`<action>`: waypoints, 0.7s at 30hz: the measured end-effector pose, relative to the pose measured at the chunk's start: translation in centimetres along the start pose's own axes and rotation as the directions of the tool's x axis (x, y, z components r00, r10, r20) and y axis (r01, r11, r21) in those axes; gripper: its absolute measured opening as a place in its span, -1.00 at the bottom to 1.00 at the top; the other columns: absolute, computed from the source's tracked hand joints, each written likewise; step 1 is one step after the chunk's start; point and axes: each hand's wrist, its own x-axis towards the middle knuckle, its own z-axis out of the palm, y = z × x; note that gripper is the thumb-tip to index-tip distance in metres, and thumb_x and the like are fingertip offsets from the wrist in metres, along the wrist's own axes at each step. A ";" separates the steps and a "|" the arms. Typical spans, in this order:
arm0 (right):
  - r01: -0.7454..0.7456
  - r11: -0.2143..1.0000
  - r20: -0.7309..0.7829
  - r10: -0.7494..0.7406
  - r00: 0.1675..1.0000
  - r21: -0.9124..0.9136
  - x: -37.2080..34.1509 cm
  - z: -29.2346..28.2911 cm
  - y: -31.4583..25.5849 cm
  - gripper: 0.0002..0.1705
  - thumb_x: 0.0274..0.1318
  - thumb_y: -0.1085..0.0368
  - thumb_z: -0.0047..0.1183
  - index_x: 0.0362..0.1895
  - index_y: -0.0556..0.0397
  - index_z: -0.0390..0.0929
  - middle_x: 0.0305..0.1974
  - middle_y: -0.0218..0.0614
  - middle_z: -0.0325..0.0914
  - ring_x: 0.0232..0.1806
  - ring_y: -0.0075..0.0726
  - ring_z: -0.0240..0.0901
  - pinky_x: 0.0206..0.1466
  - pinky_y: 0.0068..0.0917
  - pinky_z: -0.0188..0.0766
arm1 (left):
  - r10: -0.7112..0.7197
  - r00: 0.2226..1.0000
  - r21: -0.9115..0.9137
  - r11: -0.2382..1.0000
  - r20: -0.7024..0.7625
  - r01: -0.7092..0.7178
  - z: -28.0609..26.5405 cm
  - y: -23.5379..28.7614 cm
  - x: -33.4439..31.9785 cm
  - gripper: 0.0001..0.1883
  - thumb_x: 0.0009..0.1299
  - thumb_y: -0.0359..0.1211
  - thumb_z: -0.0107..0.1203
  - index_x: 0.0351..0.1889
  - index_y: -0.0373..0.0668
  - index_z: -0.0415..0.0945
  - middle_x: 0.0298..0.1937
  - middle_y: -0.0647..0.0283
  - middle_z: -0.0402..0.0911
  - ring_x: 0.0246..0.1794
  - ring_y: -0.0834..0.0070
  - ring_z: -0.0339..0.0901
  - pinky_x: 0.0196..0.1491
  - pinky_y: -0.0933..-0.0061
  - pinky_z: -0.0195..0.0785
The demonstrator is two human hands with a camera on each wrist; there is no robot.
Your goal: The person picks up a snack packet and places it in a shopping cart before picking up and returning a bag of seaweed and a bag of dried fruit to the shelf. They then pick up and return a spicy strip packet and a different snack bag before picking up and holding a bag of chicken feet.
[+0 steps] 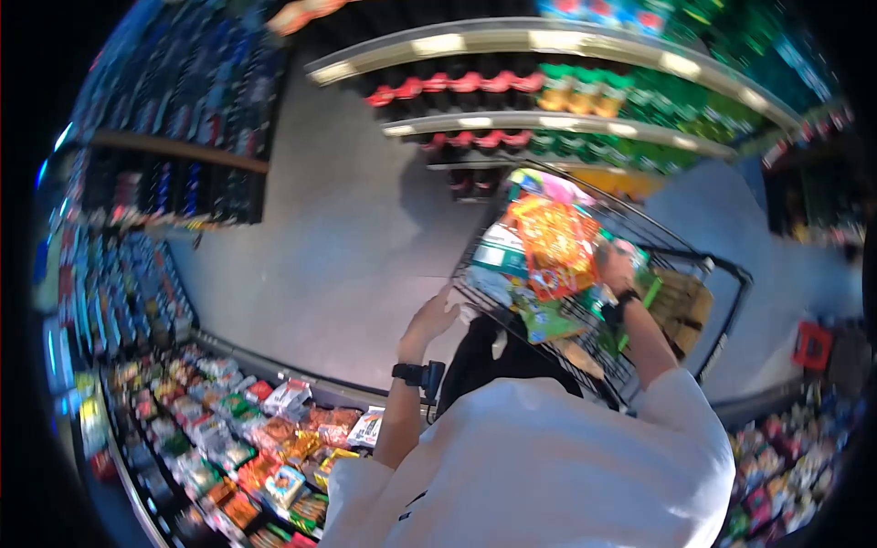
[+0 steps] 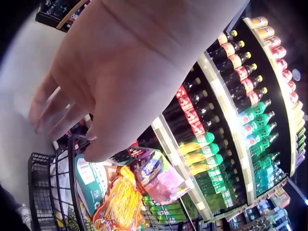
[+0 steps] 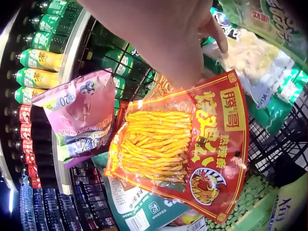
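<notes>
Beside the near left corner of the black wire shopping cart [image 1: 484,304] is my left hand [image 1: 432,320], its fingers extended and loose. In the left wrist view its thumb overlaps the cart rim. My right hand [image 1: 618,269] reaches into the cart from the right. Its fingers meet the edge of a red packet of orange snack strips [image 3: 154,144] and are partly hidden there; whether they grip it I cannot tell. The thumb is over a green-and-white food bag [image 3: 250,57]. A pink-purple snack bag [image 3: 84,108] and a teal-and-white pack [image 3: 137,207] lie around the red packet.
Shelves of soda bottles [image 1: 585,91] rise beyond the cart. More bottle racks [image 1: 174,100] stand at the left. Near my left side is a low display of packaged snacks [image 1: 247,438]. The cart handle [image 1: 735,274] juts out at the right. Grey floor [image 1: 338,210] extends to the cart's left.
</notes>
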 end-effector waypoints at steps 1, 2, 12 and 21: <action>-0.041 0.996 -0.011 0.041 0.999 -0.084 0.6 0.4 0.8 -0.55 0.31 0.10 0.04 0.25 -0.15 0.50 -0.12 0.13 0.69 -0.09 0.26 0.67 -0.06 0.08 0.62 | 0.005 0.999 -0.001 1.000 -0.043 -0.006 -0.5 0.1 -0.5 -0.25 0.48 -0.04 0.06 0.60 0.02 0.11 0.23 -0.21 0.58 0.27 -0.12 0.53 0.29 -0.02 0.39; 0.011 0.997 0.102 -0.019 0.995 0.075 1.4 -0.1 2.2 -0.59 0.29 0.12 0.06 0.18 -0.11 0.54 -0.06 0.13 0.68 -0.06 0.25 0.67 -0.03 0.09 0.59 | 0.008 0.996 -0.003 1.000 -0.094 -0.008 -1.0 0.0 -1.0 -0.26 0.49 -0.03 0.06 0.59 0.00 0.12 0.23 -0.20 0.58 0.27 -0.12 0.52 0.29 -0.02 0.39; -0.046 0.998 -0.137 0.052 0.989 0.040 -1.5 -2.1 4.7 -0.45 0.01 0.18 0.27 0.07 0.08 0.38 -0.10 0.20 0.65 -0.03 0.39 0.59 0.06 0.18 0.51 | -0.023 0.779 -0.223 0.963 -0.627 -0.151 -7.3 3.3 -10.0 -0.68 0.52 -0.31 0.11 0.17 -0.22 0.59 -0.05 0.00 0.73 -0.09 0.15 0.70 0.01 0.26 0.55; 0.501 0.857 -0.554 -0.362 0.750 0.119 -18.0 -17.1 -12.3 -0.63 0.12 0.59 0.14 0.00 0.19 0.36 -0.25 -0.12 0.54 -0.27 -0.01 0.53 -0.11 -0.20 0.53 | 0.433 0.702 -0.142 0.788 -0.565 -0.600 -12.2 4.6 -16.9 -0.49 0.47 -0.21 0.26 0.27 -0.30 0.47 0.20 -0.01 0.57 0.13 0.15 0.60 0.16 0.22 0.47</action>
